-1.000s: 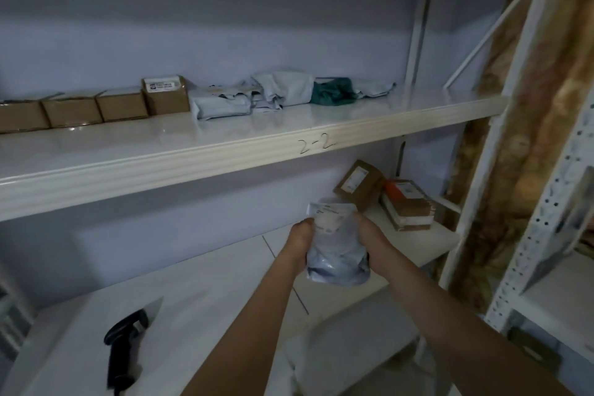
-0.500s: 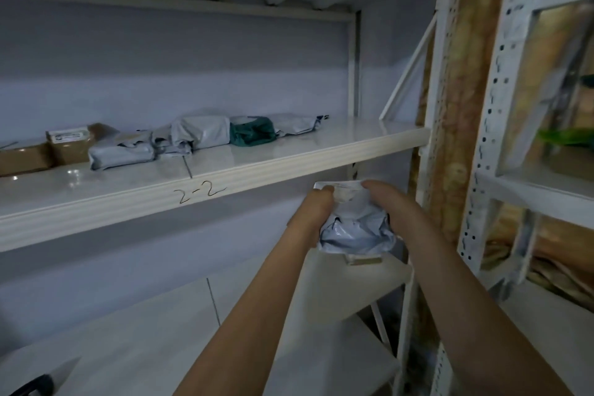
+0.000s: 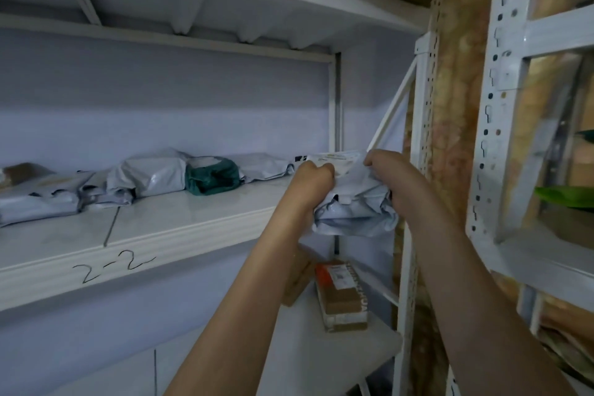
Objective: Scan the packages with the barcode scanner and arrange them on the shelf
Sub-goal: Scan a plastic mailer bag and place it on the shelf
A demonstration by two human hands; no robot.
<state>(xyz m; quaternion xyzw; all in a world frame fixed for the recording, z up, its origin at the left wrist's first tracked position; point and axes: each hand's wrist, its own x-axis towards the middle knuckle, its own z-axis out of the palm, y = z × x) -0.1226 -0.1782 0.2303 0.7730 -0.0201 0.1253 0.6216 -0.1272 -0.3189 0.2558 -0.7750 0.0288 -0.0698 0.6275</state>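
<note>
- Several bagged parcels point(image 3: 151, 178) are already lying on the shelf point(image 3: 154, 244) marked 2-2.
- Both the left hand point(image 3: 310, 185) and right hand point(image 3: 390, 177) are gripping a grey mailer point(image 3: 353, 206) with curled fingers at the shelf's right end, not yet placed.
- Scanning is probably done; no scanner is showing.

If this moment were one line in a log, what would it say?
step: shelving | left hand: grips grey mailer bag | right hand: grips same | position: at right end of shelf 2-2 | scanner: unseen

Bags point(image 3: 151, 182) in row on shelf point(image 3: 193, 231); held package point(image 3: 353, 202) at its right end; boxes point(image 3: 342, 296) below.
</note>
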